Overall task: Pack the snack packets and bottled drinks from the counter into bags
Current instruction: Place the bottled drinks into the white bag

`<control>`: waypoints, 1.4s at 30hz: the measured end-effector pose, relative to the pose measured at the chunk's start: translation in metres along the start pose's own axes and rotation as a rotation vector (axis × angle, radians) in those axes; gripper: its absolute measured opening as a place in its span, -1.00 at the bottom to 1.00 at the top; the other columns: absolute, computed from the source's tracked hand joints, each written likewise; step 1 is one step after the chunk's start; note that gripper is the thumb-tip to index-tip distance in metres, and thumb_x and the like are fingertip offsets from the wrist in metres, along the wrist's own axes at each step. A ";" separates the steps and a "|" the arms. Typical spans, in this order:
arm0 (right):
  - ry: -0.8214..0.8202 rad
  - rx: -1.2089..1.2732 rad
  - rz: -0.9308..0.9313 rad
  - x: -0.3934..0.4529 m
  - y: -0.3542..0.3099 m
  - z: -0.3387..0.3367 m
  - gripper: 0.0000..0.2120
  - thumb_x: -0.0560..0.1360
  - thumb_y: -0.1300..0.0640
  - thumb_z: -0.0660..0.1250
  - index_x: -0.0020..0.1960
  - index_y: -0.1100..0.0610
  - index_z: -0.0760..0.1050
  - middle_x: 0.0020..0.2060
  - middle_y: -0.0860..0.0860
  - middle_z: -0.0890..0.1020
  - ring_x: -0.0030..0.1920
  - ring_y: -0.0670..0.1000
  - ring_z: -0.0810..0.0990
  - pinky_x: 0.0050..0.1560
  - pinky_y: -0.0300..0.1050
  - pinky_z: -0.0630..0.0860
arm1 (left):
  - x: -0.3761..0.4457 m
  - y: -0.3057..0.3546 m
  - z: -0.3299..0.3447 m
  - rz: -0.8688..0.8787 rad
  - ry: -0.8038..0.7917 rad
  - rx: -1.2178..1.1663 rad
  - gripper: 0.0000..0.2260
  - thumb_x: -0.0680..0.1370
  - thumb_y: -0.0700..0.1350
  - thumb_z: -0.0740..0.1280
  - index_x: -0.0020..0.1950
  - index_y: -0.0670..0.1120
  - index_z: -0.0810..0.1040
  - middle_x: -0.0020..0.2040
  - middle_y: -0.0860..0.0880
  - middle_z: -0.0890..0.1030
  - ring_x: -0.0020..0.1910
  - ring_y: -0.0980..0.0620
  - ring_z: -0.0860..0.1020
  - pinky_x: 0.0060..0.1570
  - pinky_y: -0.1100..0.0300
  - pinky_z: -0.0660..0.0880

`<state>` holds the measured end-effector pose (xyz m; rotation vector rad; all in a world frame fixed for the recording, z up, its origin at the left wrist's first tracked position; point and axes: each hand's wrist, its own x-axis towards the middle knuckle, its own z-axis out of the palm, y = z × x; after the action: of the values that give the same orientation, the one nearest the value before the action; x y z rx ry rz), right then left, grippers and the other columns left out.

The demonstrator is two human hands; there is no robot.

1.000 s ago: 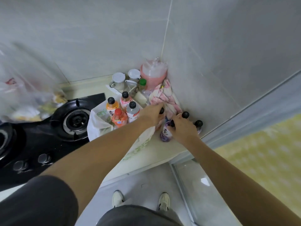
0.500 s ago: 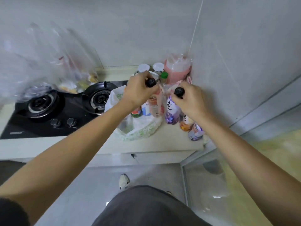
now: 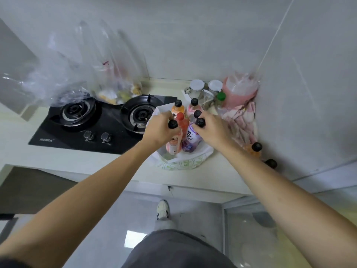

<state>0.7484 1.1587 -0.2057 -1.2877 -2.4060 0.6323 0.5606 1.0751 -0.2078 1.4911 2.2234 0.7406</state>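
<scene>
Head view: the left hand [image 3: 160,127] grips a pale pink drink bottle with a black cap [image 3: 173,141] by its neck, and the right hand [image 3: 211,128] grips a purple-labelled drink bottle with a black cap [image 3: 191,141] the same way. Both bottles hang in the mouth of the white plastic bag with green print [image 3: 185,161], which sits on the cream counter [image 3: 208,176] between the black gas hob [image 3: 96,128] and the counter's right end. Four more bottles already stand inside the bag. Two black-capped bottles [image 3: 257,147] wait at the right edge by the wall. A clear plastic bag [image 3: 92,74] behind the hob seems to hold the snack packets. By my reading, the packing is well past halfway.
</scene>
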 end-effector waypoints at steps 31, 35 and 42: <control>0.010 -0.247 0.080 -0.036 0.063 -0.017 -0.66 0.60 -0.19 0.27 0.17 0.05 0.52 0.06 -0.01 0.64 0.07 0.09 0.60 -0.11 -0.05 0.44 | 0.012 0.018 0.050 0.398 -0.007 0.361 -0.58 0.55 0.14 0.32 0.27 -0.10 0.43 0.18 -0.17 0.51 0.24 -0.24 0.44 -0.11 -0.13 0.55; 0.071 -0.264 0.143 -0.064 0.089 -0.044 -0.65 0.59 -0.13 0.28 0.22 0.08 0.51 0.17 0.06 0.59 0.22 0.16 0.54 0.14 0.10 0.55 | 0.004 0.062 0.078 0.550 -0.122 0.374 -0.58 0.54 0.10 0.31 0.31 -0.10 0.44 0.16 -0.16 0.48 0.21 -0.20 0.43 -0.06 -0.12 0.56; 0.075 -0.363 0.330 -0.116 0.123 -0.076 -0.61 0.50 -0.06 0.36 0.21 0.16 0.49 0.07 0.17 0.58 0.19 0.24 0.53 0.14 0.11 0.52 | -0.006 0.138 0.132 0.601 -0.356 0.379 -0.51 0.61 0.17 0.25 0.49 0.03 0.32 0.31 -0.12 0.45 0.33 -0.17 0.44 -0.01 -0.09 0.53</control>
<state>0.9320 1.1386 -0.2165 -1.8454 -2.3367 0.2229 0.7384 1.1412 -0.2294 2.3141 1.7097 0.1688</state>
